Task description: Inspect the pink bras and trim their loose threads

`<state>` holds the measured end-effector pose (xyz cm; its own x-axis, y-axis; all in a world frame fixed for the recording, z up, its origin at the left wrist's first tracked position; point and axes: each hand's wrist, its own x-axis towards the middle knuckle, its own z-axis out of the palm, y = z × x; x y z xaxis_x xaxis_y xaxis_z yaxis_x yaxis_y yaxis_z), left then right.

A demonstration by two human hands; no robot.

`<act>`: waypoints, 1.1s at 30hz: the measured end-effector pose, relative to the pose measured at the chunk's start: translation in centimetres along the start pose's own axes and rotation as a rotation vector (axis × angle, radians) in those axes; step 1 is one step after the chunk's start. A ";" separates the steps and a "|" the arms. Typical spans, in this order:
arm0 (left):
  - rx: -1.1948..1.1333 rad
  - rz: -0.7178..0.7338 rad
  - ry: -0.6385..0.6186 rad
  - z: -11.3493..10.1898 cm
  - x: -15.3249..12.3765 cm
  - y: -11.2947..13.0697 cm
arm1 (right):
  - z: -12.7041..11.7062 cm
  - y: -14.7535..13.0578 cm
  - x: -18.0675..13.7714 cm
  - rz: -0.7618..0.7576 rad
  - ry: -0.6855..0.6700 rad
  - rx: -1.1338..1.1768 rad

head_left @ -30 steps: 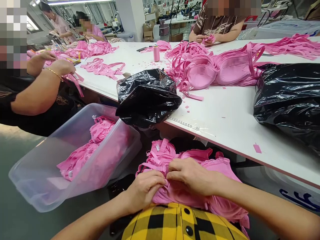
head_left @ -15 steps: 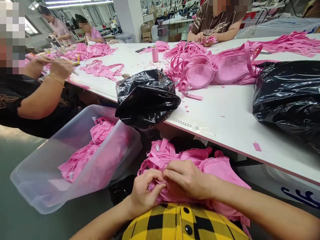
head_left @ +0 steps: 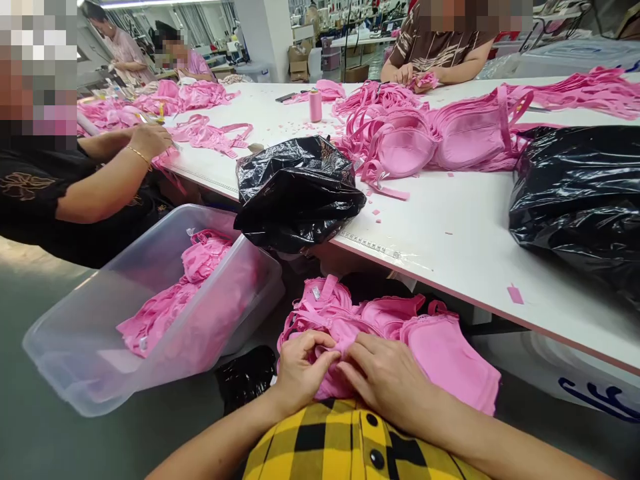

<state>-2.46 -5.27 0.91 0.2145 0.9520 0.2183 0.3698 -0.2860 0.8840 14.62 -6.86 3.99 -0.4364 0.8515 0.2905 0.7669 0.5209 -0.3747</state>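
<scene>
Several pink bras lie bunched on my lap below the table edge, straps and cups overlapping. My left hand pinches a fold of the pink bra fabric between thumb and forefinger. Close beside it, my right hand has its fingers curled onto the same bra, fingertips almost meeting those of the left. Exactly which part of the bra is between the fingers is hidden. A small whitish tag or clip shows on a bra at the back of the bunch.
To the left stands a clear plastic bin holding pink bras. Black plastic bags and a bra stack lie on the white table, with a pink thread spool. Co-workers sit at left and across.
My right hand has moved slightly right and down, its fingers now lower on the fabric. The co-worker's hands at left have shifted right and lower, toward the table edge.
</scene>
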 end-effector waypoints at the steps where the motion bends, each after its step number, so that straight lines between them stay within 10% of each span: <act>1: -0.004 0.018 0.014 0.2 0.1 -0.1 | 0.4 -0.1 -0.1 0.040 -0.014 -0.041; 16: 0.124 0.524 -0.254 -2.5 -0.1 -0.3 | 1.4 0.2 -0.5 0.020 0.018 0.281; 25: -0.051 0.100 -0.206 -0.1 0.6 1.0 | -0.1 -0.2 -0.6 -0.062 0.036 0.310; 33: -0.022 0.279 -0.435 -1.4 0.3 1.3 | -1.4 -0.2 -1.0 -0.148 -0.148 0.238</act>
<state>-3.14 -5.27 2.72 0.6600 0.7052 0.2591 0.2270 -0.5160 0.8260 15.60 -7.85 5.04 -0.6126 0.7554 0.2326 0.5656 0.6245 -0.5386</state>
